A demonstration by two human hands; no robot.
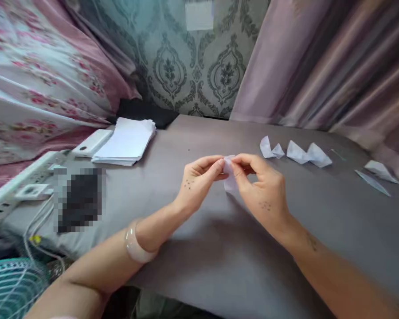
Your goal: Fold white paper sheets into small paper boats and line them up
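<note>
My left hand (pixel 199 179) and my right hand (pixel 261 188) meet above the grey table (pixel 199 248), both pinching a small piece of folded white paper (pixel 230 179) between fingertips. The paper hangs partly below the fingers and is half hidden by them. A pale bangle (pixel 136 246) sits on my left wrist.
A stack of white paper sheets (pixel 126 141) lies at the back left beside a white power bank (pixel 91 142). Several folded white paper shapes (pixel 306 154) lie at the right. A power strip (pixel 20 186) with cables and a blurred dark object (pixel 78 199) lie at left. A fan grille (pixel 9 288) shows bottom left.
</note>
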